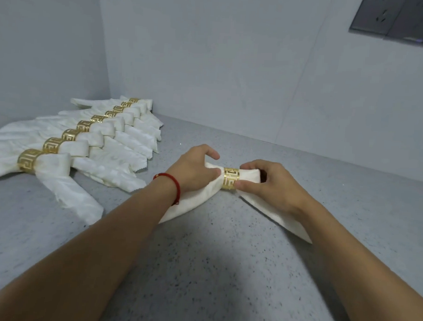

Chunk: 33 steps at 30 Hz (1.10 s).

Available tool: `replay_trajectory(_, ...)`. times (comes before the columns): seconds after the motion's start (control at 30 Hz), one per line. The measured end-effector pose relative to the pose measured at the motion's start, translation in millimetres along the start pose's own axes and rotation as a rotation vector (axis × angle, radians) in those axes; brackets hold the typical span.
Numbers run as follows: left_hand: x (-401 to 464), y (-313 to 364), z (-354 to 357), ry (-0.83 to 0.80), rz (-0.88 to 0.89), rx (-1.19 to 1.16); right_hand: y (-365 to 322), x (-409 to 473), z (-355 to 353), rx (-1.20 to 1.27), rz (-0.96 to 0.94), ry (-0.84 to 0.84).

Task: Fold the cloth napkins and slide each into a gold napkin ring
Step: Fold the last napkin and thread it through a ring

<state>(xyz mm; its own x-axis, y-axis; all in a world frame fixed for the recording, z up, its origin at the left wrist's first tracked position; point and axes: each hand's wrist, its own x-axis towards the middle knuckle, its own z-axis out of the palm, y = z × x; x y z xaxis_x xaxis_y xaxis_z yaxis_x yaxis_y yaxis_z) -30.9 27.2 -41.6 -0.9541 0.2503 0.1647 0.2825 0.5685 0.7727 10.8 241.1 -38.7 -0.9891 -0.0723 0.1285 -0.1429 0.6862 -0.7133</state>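
Head view: gold ring (pixel 231 178) on napkin (pixel 191 203), between gripping hands (pixel 195 170) (pixel 267 184).

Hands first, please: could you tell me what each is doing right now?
Left hand: pinches the folded white cloth napkin.
Right hand: grips the gold napkin ring.

Grey speckled countertop (pixel 225 270) seen across lower frame, met at rear by plain pale grey wall (pixel 234 64). Second wall panel (pixel 41 43) noted at left, corner formed with rear wall. Dark grey socket plate (pixel 396 20) mounted on wall at upper right, partly cut by frame edge. Red cord bracelet (pixel 173 183) worn on wrist.
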Motion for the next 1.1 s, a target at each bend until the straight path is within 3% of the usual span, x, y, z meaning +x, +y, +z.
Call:
replay_trajectory(0.23,-48,19,-71,0.070,-0.105,0.008,-74,-19,-2,0.184,0.030,-0.181)
replay_trajectory(0.37,-91,-10,-143,0.105,-0.173,0.089,-127,-20,47,0.314,0.048,-0.287)
replay_trajectory(0.57,-131,-79,-240,0.194,-0.297,0.193,-199,-9,155,0.319,0.007,-0.236)
replay_trajectory(0.83,-143,-161,-272,0.336,-0.293,0.360,-246,9,244,0.001,-0.101,-0.089)
replay_trajectory(1.1,-138,-180,-259,0.434,-0.164,0.328,-236,21,269,-0.294,-0.148,0.029)
